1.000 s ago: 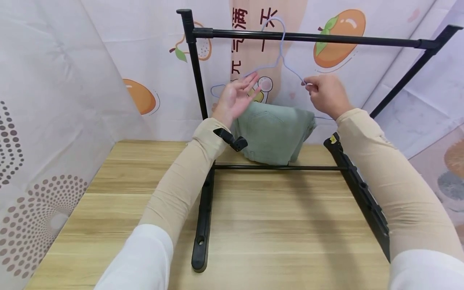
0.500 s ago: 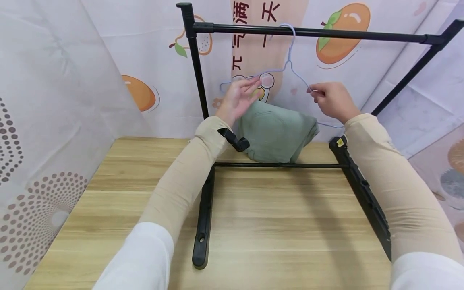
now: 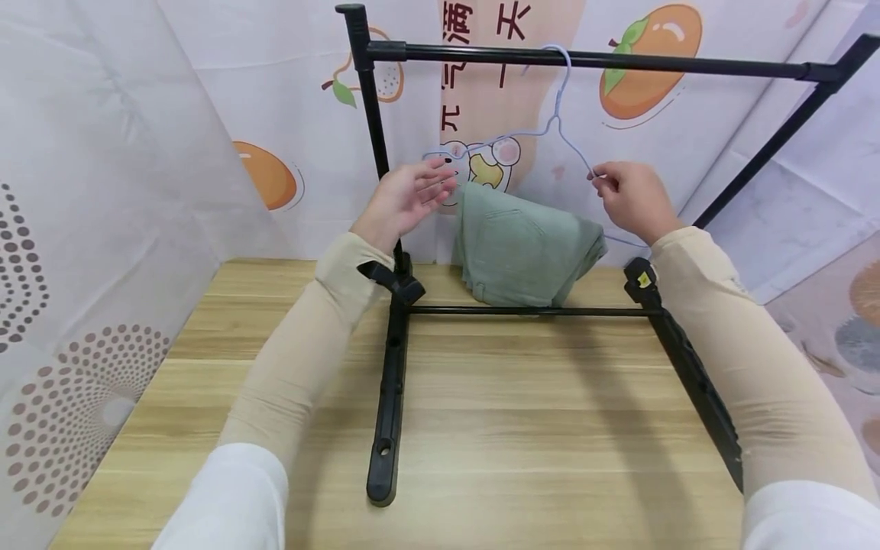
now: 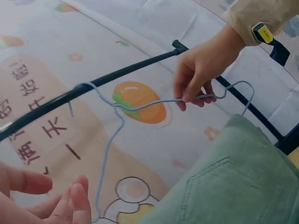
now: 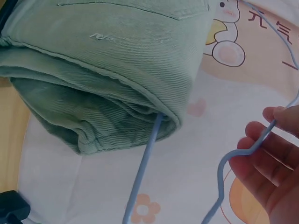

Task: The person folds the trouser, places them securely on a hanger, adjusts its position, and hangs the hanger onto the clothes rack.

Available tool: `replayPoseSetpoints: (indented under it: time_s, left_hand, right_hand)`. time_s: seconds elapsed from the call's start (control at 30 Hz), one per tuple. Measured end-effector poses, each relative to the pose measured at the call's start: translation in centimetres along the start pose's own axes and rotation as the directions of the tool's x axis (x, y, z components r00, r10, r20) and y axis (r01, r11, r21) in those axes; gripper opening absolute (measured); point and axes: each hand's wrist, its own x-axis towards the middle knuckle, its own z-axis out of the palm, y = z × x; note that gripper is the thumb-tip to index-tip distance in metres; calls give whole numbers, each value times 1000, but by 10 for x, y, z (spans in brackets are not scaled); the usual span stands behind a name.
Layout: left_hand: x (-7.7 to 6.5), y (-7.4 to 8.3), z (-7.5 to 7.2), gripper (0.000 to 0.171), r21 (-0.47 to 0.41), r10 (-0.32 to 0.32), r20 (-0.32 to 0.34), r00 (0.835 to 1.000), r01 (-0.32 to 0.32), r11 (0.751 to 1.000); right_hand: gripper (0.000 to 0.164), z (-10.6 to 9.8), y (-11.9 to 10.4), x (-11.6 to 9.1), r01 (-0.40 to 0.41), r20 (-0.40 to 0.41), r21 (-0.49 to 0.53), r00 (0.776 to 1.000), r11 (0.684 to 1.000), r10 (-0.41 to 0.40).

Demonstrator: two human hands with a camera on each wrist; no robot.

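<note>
A light blue wire hanger (image 3: 558,107) has its hook over the black rack's top bar. Folded green denim trousers (image 3: 525,248) are draped over the hanger's lower bar, which enters the fold in the right wrist view. My right hand (image 3: 635,198) pinches the hanger's right shoulder between thumb and fingers; the left wrist view shows this right hand (image 4: 201,70) too. Near the hanger's left end, my left hand (image 3: 407,198) has its fingers extended and holds nothing. In the left wrist view, the left hand (image 4: 51,198) is apart from the wire.
The black rack (image 3: 474,53) stands on a wooden table (image 3: 516,428), its feet reaching toward me. A low crossbar (image 3: 529,311) runs in front of the trousers. Patterned white cloth (image 3: 227,99) hangs behind and at both sides.
My left hand has drawn back left, away from the hanger's left shoulder. The hanger's hook has come down onto the bar and shifted right. My right hand has kept its pinch on the hanger.
</note>
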Motion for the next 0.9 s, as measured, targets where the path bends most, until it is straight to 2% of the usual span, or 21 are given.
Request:
replayPoseSetpoints:
  time_s: [0.23, 0.4, 0.47, 0.57, 0.67, 0.8, 0.9]
  left_hand:
    - [-12, 0, -22, 35, 84, 70, -18, 997, -68, 994]
    - [-18, -16, -44, 31, 158, 68, -44, 997, -61, 986]
    - [-21, -25, -55, 30, 219, 87, -62, 994, -72, 973]
    - [-25, -35, -72, 32, 364, 134, -86, 987, -94, 927]
    - [-30, -43, -86, 35, 506, 193, -99, 976, -118, 854]
    - [-36, -48, -99, 36, 616, 254, -83, 964, -151, 773]
    - [-40, -51, -104, 34, 661, 275, -63, 959, -166, 732]
  right_hand:
    - [36, 5, 0, -8, -6, -97, 16, 995, 1000, 8]
    - [35, 13, 3, -15, 11, -233, 19, 973, 1000, -6]
    - [34, 15, 3, -18, 12, -264, 28, 964, 1000, -5]
    - [35, 16, 2, -22, 15, -282, 46, 959, 999, -1]
    - [33, 13, 1, -28, 31, -289, 60, 957, 998, -12]
    - [30, 12, 4, -36, 93, -307, 54, 949, 994, -72]
    - [28, 16, 9, -42, 111, -305, 60, 948, 992, -87]
